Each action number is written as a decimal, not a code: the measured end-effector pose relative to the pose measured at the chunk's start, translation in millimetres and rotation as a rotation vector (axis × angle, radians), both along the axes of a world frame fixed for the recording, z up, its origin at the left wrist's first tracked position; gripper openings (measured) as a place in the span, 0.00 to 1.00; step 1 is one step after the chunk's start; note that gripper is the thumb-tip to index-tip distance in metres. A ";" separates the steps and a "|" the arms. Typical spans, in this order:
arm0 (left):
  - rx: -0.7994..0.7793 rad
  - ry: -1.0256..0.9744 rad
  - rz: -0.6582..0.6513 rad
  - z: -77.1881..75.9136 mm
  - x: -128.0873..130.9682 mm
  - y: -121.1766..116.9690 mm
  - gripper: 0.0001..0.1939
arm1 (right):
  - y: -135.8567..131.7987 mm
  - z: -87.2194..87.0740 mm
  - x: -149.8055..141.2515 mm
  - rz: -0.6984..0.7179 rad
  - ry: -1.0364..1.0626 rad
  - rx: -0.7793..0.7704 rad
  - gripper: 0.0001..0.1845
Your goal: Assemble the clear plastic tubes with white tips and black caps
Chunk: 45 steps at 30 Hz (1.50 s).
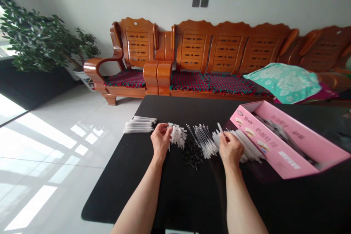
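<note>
My right hand (231, 148) is closed on a white pen barrel (219, 127), whose tip sticks up past the fingers. Beneath and beside that hand lies a row of similar white barrels (251, 146). My left hand (161, 139) has its fingers curled together at the edge of a pile of small white caps (178, 136); what the fingertips hold, if anything, I cannot make out. Between the hands are a bundle of thin pen refills (205, 140) and a heap of small black plugs (192, 153). To the left, white pens (139, 124) lie stacked side by side.
A pink open box (274, 150) with grey contents stands on the black table (131, 179) at right. Behind the table runs a wooden bench (225, 47) with a turquoise cloth (285, 82) on it. A leafy plant (46, 40) stands at far left.
</note>
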<state>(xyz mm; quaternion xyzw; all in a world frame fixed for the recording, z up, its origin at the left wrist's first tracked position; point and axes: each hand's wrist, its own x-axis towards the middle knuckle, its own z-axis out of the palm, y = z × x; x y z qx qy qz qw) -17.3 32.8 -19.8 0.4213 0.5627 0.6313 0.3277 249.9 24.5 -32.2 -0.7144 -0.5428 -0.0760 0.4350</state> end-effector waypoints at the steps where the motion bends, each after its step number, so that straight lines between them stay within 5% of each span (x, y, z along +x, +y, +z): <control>1: -0.011 0.042 0.017 -0.6 -2.7 0.2 0.14 | 0.2 -0.7 5.3 -0.024 -0.028 -0.021 0.21; 12: -0.029 0.380 0.100 -9.1 -12.0 4.4 0.07 | -4.3 2.9 5.7 -0.059 -0.446 -0.233 0.11; 24: 0.046 0.432 0.030 -7.9 -11.3 5.2 0.06 | -4.2 0.5 1.8 -0.050 -0.426 -0.190 0.08; 31: 0.017 0.565 0.270 -7.8 -35.0 6.5 0.09 | -4.7 0.0 -12.4 -0.047 -0.348 -0.078 0.15; 35: -0.070 0.705 0.449 -11.9 -62.3 5.4 0.14 | -4.5 -0.9 -15.9 -0.044 -0.312 -0.035 0.16; 45: -0.387 0.978 0.420 -10.1 -71.7 2.4 0.10 | -3.8 -1.8 -16.3 -0.071 -0.268 -0.067 0.13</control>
